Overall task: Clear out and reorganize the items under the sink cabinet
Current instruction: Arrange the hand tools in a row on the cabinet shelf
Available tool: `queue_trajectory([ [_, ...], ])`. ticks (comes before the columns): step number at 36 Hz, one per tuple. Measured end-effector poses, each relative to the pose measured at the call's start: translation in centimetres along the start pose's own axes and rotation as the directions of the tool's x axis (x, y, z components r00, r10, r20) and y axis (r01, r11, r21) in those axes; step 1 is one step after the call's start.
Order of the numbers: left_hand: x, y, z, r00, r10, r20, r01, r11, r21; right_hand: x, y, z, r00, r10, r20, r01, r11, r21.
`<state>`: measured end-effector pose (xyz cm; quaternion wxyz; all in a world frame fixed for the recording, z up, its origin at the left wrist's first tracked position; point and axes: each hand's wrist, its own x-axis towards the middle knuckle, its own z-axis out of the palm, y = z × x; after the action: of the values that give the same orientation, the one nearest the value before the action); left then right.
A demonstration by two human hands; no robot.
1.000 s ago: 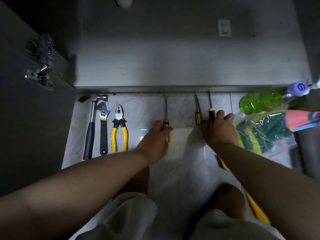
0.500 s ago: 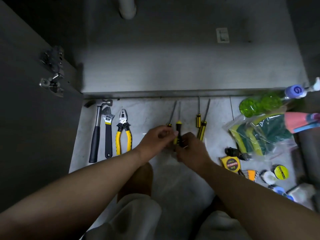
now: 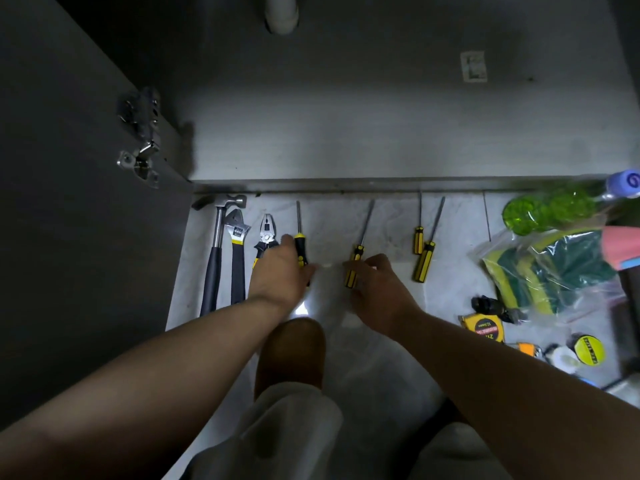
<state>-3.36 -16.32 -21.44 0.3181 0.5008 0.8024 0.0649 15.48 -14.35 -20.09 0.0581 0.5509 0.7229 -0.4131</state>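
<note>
Tools lie in a row on the pale tile floor (image 3: 332,223) in front of the open sink cabinet (image 3: 346,133). My left hand (image 3: 278,271) grips the handle of a black-and-yellow screwdriver (image 3: 300,249), which lies just right of the yellow pliers (image 3: 266,237) and points at the cabinet. My right hand (image 3: 379,284) has its fingertips closed on the handle of a yellow-and-black screwdriver (image 3: 357,259) lying slightly tilted. Two more yellow screwdrivers (image 3: 424,254) lie further right, untouched. A hammer (image 3: 215,261) and an adjustable wrench (image 3: 237,261) lie at the far left.
The open cabinet door (image 3: 69,220) with its hinge (image 3: 140,157) stands at the left. A white pipe (image 3: 282,15) hangs inside. At the right lie a green bottle (image 3: 547,209), a bag of sponges (image 3: 547,275), a tape measure (image 3: 485,329) and tape rolls (image 3: 588,349).
My hands were together at the middle with two screwdrivers. Now my left hand has carried the black-handled one left beside the pliers, and my right hand stays on the other.
</note>
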Motion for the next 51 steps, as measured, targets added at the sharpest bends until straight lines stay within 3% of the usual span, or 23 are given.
queue_trajectory([
  [6,-0.3,-0.7,0.2,0.995,0.085,-0.052,-0.083,0.996,0.033,1.1,-1.2,1.1,0.999,0.041,-0.012,-0.042,0.998,-0.048],
  [12,-1.1,-1.2,0.6,0.981,0.193,-0.015,-0.191,0.978,0.089,1.6,-2.8,2.6,0.997,-0.070,0.022,0.072,0.992,-0.102],
  [22,-1.5,-1.3,0.3,0.992,0.129,-0.011,-0.126,0.984,0.128,1.8,-3.2,3.2,0.994,-0.091,0.057,0.089,0.996,0.029],
  [26,-1.6,-1.1,0.3,0.990,0.137,-0.022,-0.133,0.982,0.135,0.8,-1.7,2.0,0.991,-0.103,-0.081,0.109,0.991,0.075],
  [30,-1.7,-0.9,0.5,0.989,0.139,-0.043,-0.133,0.983,0.126,-0.2,1.4,-0.1,0.919,0.059,-0.389,-0.065,0.998,0.000],
  [33,-1.9,-0.6,0.6,0.989,0.143,-0.045,-0.134,0.978,0.158,-0.4,4.3,-1.8,0.808,0.298,-0.509,-0.275,0.954,0.124],
  [36,-2.1,-0.2,0.5,0.982,0.173,-0.072,-0.156,0.968,0.197,0.0,6.6,-2.9,0.797,0.469,-0.381,-0.438,0.883,0.169],
  [40,-2.1,0.1,0.4,0.947,0.313,-0.070,-0.292,0.932,0.215,0.5,7.9,-3.4,0.816,0.533,-0.226,-0.531,0.844,0.073],
  [44,-1.8,0.4,0.8,0.930,0.367,0.023,-0.357,0.885,0.298,1.1,7.8,-3.1,0.766,0.622,-0.160,-0.599,0.782,0.173],
  [48,-1.4,0.4,1.2,0.931,0.361,0.055,-0.353,0.853,0.385,0.7,6.5,-2.4,0.718,0.665,-0.208,-0.602,0.742,0.295],
  [51,-1.3,0.3,1.3,0.931,0.362,0.050,-0.350,0.846,0.402,-0.5,5.2,-1.1,0.766,0.587,-0.262,-0.489,0.797,0.355],
])
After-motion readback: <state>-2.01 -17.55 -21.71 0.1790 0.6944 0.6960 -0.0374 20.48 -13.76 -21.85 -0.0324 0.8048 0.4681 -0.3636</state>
